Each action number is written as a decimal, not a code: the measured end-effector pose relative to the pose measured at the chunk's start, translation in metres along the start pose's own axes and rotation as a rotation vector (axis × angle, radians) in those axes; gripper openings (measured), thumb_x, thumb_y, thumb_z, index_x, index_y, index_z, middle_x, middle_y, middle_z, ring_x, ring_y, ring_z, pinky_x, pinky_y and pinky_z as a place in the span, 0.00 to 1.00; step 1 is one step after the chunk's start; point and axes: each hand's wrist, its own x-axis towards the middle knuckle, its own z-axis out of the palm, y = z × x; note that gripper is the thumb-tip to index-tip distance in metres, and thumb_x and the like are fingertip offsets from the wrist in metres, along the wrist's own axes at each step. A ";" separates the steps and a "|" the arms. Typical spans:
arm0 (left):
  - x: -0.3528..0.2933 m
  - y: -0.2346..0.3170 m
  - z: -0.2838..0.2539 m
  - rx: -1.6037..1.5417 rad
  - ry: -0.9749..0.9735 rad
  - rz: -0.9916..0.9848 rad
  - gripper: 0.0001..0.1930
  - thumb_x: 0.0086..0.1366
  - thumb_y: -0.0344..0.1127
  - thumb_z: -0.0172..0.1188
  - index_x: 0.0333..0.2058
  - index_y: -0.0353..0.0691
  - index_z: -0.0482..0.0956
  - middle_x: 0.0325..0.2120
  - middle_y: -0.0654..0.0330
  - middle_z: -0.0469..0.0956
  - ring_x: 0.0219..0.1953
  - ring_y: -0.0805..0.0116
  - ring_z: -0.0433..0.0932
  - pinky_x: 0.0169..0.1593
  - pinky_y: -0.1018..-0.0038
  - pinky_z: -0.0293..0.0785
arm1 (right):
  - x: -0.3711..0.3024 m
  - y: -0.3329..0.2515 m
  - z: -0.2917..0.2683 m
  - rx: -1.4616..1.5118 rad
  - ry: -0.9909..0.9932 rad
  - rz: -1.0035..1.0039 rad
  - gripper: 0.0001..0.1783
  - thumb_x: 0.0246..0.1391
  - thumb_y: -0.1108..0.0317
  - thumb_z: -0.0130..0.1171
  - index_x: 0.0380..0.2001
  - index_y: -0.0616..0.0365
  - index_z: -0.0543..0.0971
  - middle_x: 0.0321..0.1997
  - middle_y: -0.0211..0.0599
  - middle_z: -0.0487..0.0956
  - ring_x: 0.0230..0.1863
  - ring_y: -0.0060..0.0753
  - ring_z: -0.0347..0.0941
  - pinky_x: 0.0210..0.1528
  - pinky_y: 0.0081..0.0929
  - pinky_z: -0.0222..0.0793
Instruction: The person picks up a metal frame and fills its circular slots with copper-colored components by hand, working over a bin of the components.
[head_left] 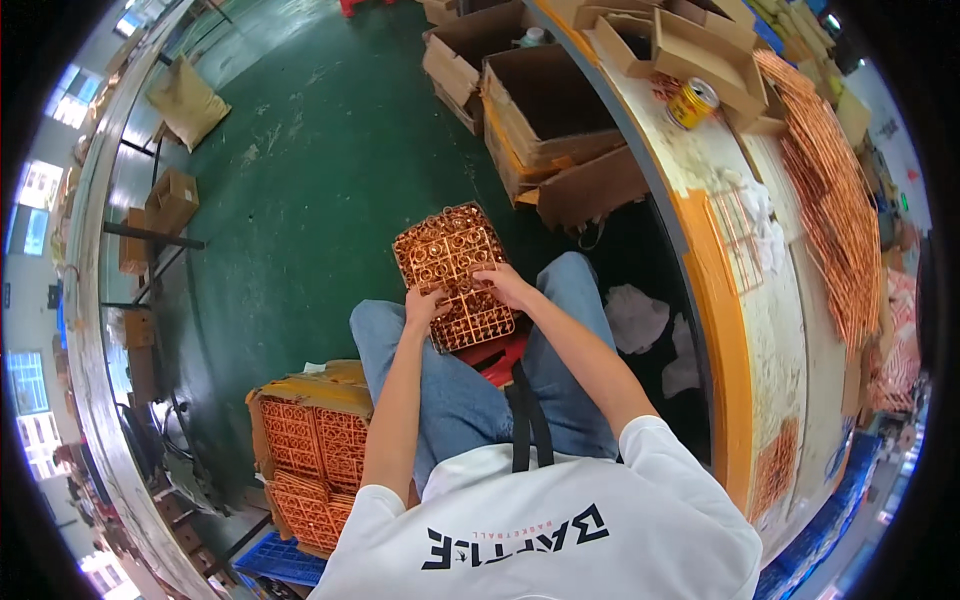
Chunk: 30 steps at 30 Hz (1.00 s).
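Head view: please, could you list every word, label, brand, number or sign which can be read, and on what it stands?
White shirt: bold black lettering with smaller reddish lettering; I do not copy out the wording.
Yellow can: printing too small to read.
Elsewhere, I can make out no readable text.

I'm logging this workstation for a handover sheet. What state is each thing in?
Copper-coloured ringed grid: under both hands
Left hand: fingers bent, touching the grid
Right hand: fingers bent, touching the grid
Carton beside the left leg: open, filled with copper-coloured pieces
Large cardboard box: open, inside too dark to read
Yellow can: upright
White cloths: crumpled
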 end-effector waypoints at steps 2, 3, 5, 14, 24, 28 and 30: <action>0.007 0.007 0.009 0.015 -0.024 -0.031 0.13 0.54 0.25 0.55 0.39 0.34 0.67 0.35 0.55 0.70 0.36 0.65 0.73 0.39 0.65 0.79 | 0.019 0.006 -0.023 -0.001 -0.088 -0.037 0.12 0.49 0.72 0.54 0.39 0.59 0.75 0.32 0.29 0.74 0.33 0.24 0.69 0.37 0.23 0.66; 0.010 0.007 0.004 -0.019 -0.018 -0.045 0.13 0.55 0.26 0.54 0.40 0.34 0.67 0.36 0.55 0.69 0.37 0.65 0.72 0.39 0.64 0.79 | 0.023 0.006 -0.015 0.010 -0.040 0.008 0.13 0.49 0.71 0.54 0.41 0.58 0.74 0.34 0.30 0.73 0.37 0.24 0.68 0.40 0.24 0.65; 0.017 0.008 0.002 -0.040 -0.042 -0.069 0.15 0.56 0.30 0.54 0.42 0.32 0.66 0.40 0.53 0.67 0.44 0.63 0.68 0.41 0.63 0.78 | 0.029 0.003 -0.016 0.001 -0.025 0.033 0.14 0.49 0.70 0.55 0.41 0.58 0.74 0.37 0.30 0.72 0.39 0.24 0.67 0.41 0.24 0.64; 0.031 0.018 0.002 -0.071 -0.046 -0.137 0.20 0.61 0.44 0.52 0.48 0.41 0.66 0.57 0.57 0.59 0.60 0.62 0.56 0.53 0.61 0.65 | 0.013 -0.029 -0.016 0.301 -0.167 0.036 0.22 0.57 0.63 0.49 0.55 0.52 0.63 0.47 0.32 0.70 0.50 0.30 0.68 0.47 0.27 0.68; -0.010 0.032 0.006 -0.092 -0.313 -0.084 0.15 0.58 0.32 0.57 0.44 0.36 0.69 0.34 0.59 0.76 0.35 0.69 0.76 0.37 0.77 0.76 | -0.036 -0.037 -0.007 0.147 -0.044 0.167 0.11 0.52 0.70 0.54 0.37 0.64 0.70 0.34 0.40 0.76 0.39 0.38 0.77 0.39 0.28 0.77; -0.020 0.019 0.015 0.037 -0.123 0.049 0.11 0.55 0.29 0.59 0.38 0.34 0.73 0.28 0.59 0.77 0.29 0.71 0.77 0.32 0.79 0.75 | -0.039 -0.021 -0.001 -0.028 0.096 0.088 0.07 0.50 0.75 0.54 0.33 0.64 0.70 0.34 0.42 0.75 0.31 0.38 0.78 0.32 0.27 0.79; -0.010 0.013 0.015 0.015 -0.074 0.107 0.07 0.54 0.27 0.59 0.33 0.35 0.75 0.24 0.60 0.76 0.23 0.74 0.75 0.27 0.80 0.71 | -0.033 -0.019 0.002 -0.212 0.158 -0.002 0.06 0.50 0.75 0.55 0.31 0.63 0.70 0.33 0.42 0.75 0.30 0.37 0.78 0.30 0.25 0.78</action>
